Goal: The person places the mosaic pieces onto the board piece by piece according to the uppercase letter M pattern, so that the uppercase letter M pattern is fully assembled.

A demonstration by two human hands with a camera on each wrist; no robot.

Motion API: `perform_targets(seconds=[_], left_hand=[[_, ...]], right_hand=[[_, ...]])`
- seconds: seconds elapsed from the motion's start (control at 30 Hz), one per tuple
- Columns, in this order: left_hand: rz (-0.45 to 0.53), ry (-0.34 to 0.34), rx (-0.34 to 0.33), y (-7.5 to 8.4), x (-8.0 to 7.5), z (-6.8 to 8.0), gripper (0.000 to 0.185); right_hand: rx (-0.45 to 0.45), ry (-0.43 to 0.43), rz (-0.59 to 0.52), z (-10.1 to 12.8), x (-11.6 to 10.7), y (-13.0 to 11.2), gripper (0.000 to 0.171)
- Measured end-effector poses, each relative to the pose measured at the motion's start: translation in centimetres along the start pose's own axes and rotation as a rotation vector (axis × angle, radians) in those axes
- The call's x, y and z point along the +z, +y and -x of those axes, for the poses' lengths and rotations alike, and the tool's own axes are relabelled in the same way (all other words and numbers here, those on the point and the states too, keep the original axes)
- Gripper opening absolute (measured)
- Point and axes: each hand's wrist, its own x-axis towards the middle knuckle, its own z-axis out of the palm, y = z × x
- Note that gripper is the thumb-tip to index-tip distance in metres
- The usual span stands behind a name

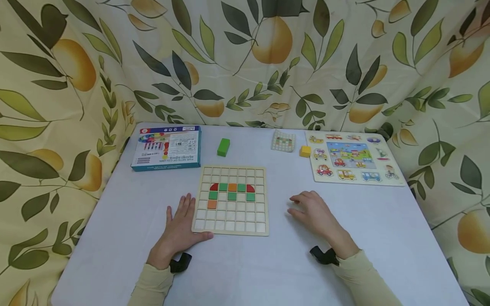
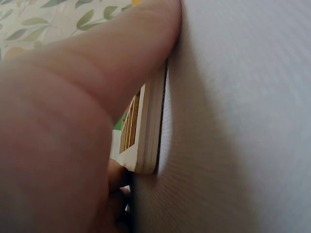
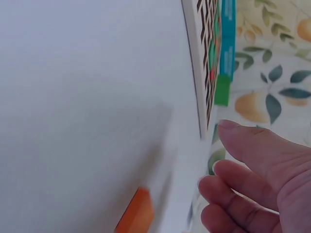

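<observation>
From the head view, the grid board [image 1: 231,199] lay near the middle of the table [image 1: 115,238], a little toward its front edge, with red, green and orange tiles filling part of two upper rows and one orange tile below them. The left hand [image 1: 180,229] lay flat with straight fingers against the board's front left corner, seemingly to keep it from sliding. The right hand [image 1: 311,212] rested on the table just right of the board, fingers loosely curled and holding nothing that showed. A green block [image 1: 223,147], a yellow block [image 1: 305,151] and a small pattern card [image 1: 283,141] sat toward the back edge, a box [image 1: 166,147] at the back left corner and a vehicle puzzle [image 1: 354,158] at the back right (spare pieces kept within reach, probably). The left wrist view showed the thumb [image 2: 121,58] pressed along the board's edge [image 2: 150,126]. The right wrist view showed relaxed fingers [image 3: 252,170] apart from the board [image 3: 197,63], with an orange piece [image 3: 136,213] on the table nearby.
</observation>
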Motion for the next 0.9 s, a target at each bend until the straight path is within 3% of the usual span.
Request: perform_targets(seconds=[0.2,0.57,0.9], left_hand=[[-0.007,0.012,0.012,-0.1,0.1,0.1,0.123],[-0.015,0.019,0.024,-0.2,0.2,-0.1,0.123],[-0.001,0.014,0.019,-0.1,0.1,0.0,0.123]], right_hand=[[0.091,-0.008,0.007,1.8,-1.2,1.6,0.032],[0.166,-0.026,0.011,4.1,-1.8,2.8,0.047],[0.177,-0.037,-0.003,4.4,-1.0,2.6,0.031]])
